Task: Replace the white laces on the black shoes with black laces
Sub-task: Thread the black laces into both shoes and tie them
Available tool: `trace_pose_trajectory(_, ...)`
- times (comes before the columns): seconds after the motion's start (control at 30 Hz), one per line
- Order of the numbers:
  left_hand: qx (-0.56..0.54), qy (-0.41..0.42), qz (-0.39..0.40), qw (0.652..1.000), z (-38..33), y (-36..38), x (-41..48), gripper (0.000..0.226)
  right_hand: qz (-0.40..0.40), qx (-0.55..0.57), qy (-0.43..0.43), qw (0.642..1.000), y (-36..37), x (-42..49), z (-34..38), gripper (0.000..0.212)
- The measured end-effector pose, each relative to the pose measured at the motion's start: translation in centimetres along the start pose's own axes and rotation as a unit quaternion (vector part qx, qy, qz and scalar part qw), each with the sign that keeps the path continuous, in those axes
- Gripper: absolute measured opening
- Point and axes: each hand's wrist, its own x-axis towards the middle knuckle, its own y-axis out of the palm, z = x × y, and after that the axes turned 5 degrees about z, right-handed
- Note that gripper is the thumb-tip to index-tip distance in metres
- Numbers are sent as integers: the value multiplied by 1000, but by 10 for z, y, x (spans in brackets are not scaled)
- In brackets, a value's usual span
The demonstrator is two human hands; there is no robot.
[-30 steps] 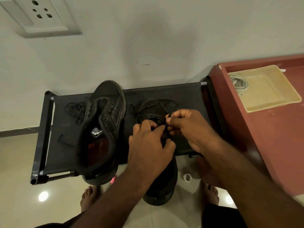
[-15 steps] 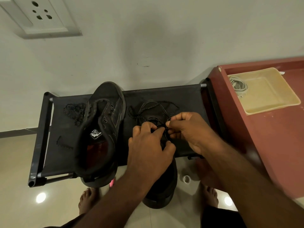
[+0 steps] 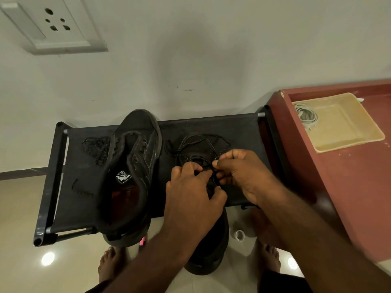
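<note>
Two black shoes lie on a black fabric rack (image 3: 239, 132). The left shoe (image 3: 129, 176) has no lace in its eyelets. The right shoe (image 3: 208, 246) is mostly hidden under my hands, its heel hanging over the rack's front edge. A black lace (image 3: 196, 142) loops loosely over its toe. My left hand (image 3: 192, 197) grips the shoe's upper around the eyelets. My right hand (image 3: 243, 174) pinches a strand of the black lace just right of my left fingers. A second black lace (image 3: 96, 148) lies bunched left of the left shoe. White laces (image 3: 306, 116) sit coiled in a beige tray.
The beige tray (image 3: 347, 132) rests on a red-brown cabinet top (image 3: 359, 187) to the right of the rack. A white wall with a socket plate (image 3: 53, 24) stands behind. My bare feet and a small white ring (image 3: 239, 235) are on the tiled floor below.
My right hand has shifted slightly left and closer to my left fingers, drawing the lace strand in. The left hand keeps its grip on the shoe.
</note>
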Motion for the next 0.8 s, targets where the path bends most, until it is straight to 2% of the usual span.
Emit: trace_pose_trajectory(0.8,12,18,3,1000,1,2,-1,46,17,4,17,1000,-2,-2,5,10)
